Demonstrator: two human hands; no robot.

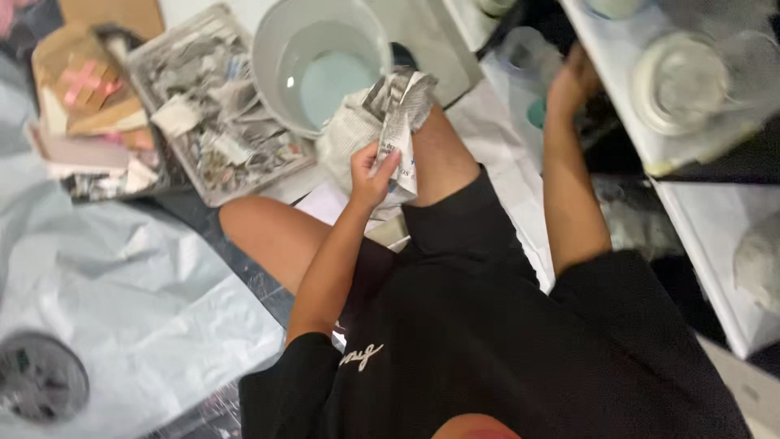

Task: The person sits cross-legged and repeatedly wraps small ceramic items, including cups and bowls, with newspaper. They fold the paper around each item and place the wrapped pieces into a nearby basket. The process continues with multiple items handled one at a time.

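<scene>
While left hand (372, 175) fingers grip newspaper (398, 122), bucket (280, 49) holds pale liquid; right hand (573, 81) fingers unclear.

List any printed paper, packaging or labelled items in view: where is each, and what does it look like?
Newspaper piece: held in the left hand over the knee, crumpled, grey-white print.
Tray of newspaper scraps: upper left on the floor, rectangular, grey.
Cardboard pieces: far upper left, brown with a pink cross shape.
Right hand: reaching toward the white shelf; what it touches is blurred.
</scene>
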